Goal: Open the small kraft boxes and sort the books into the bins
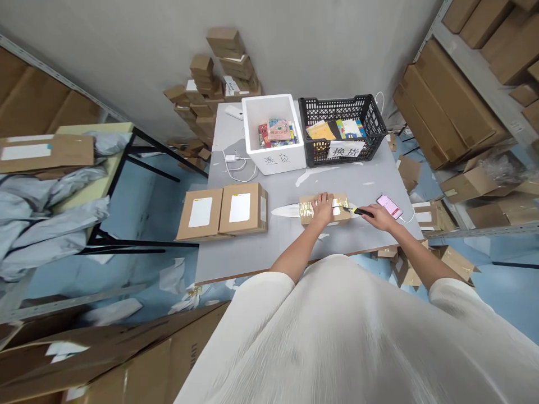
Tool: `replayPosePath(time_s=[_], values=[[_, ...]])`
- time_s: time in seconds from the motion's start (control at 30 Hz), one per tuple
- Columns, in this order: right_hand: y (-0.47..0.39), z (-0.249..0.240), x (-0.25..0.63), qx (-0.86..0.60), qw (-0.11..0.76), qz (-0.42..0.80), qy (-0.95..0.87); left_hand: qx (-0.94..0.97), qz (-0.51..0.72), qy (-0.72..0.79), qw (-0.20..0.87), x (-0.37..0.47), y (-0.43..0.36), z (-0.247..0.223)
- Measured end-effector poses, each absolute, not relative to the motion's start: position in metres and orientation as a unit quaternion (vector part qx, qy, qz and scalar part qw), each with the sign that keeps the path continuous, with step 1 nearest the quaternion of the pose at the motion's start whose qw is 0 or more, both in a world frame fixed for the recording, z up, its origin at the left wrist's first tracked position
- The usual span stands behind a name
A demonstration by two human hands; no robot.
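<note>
A small cardboard box (304, 211) wrapped in shiny tape lies across the front of the grey table. My left hand (323, 209) presses down on top of it with the fingers spread. From the right, my right hand (379, 216) grips a black and yellow utility knife (362, 212). The knife's tip meets the right part of the box's top; how deep the blade sits I cannot tell. White torn paper marks (288, 211) show on the table beside the box. A phone (389, 206) with a pink lit screen lies just beyond my right hand.
Two cardboard boxes (241, 209) with white labels stand at the table's left. Behind are a white foam bin (275, 163) and a black plastic crate (309, 152), both holding colourful packets or booklets. Grey mailing bags (54, 224) cover a side table. Cartons (446, 112) crowd the right.
</note>
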State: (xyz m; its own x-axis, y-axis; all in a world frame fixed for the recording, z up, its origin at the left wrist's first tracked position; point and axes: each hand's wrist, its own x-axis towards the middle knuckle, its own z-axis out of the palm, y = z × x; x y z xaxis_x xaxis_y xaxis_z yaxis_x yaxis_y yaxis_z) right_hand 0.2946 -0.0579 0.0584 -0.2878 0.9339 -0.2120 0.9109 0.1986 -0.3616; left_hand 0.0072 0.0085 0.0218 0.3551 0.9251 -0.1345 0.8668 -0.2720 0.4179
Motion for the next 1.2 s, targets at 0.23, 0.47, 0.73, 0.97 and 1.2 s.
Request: replayPosePath(time_s=[0.23,0.47,0.73,0.97,1.2], values=[[-0.053,0.055,0.296,-0.599,0.004,0.2,-0.775,0.821,0.078,0.538,0.175,0.003,0.014,0.027],[-0.054,0.046,0.289,-0.627,0.047,0.211,-0.748,0.835,0.096,0.516,0.161,-0.001,0.009,0.027],[-0.053,0.026,0.282,-0.64,0.056,0.195,-0.741,0.836,0.086,0.517,0.161,-0.005,0.005,0.027],[-0.052,0.015,0.295,-0.631,0.094,0.19,-0.746,0.838,0.07,0.521,0.148,-0.005,0.01,0.022],[-0.044,-0.006,0.293,-0.59,0.158,0.256,-0.749,0.823,0.075,0.543,0.15,-0.004,0.009,0.014]])
